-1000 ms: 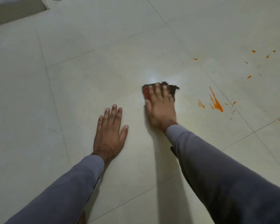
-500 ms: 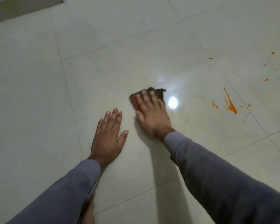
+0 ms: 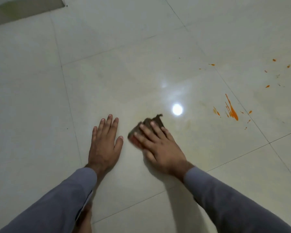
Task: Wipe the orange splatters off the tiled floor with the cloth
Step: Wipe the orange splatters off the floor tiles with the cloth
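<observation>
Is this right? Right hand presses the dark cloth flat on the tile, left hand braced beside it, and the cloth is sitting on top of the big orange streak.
Not quite. In the head view the cloth under the right hand lies well clear of the big orange streak, which is off to its right, unwiped. The left hand is flat on the tile beside it, as stated.

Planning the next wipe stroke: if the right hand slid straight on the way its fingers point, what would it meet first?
Only bare tile; the right hand and cloth point up-left, away from the orange splatters.

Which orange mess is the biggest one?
The long streaky orange splatter, to the right of the right hand pressing the cloth. The other marks farther right and farther away are only small dots and dashes.
</observation>
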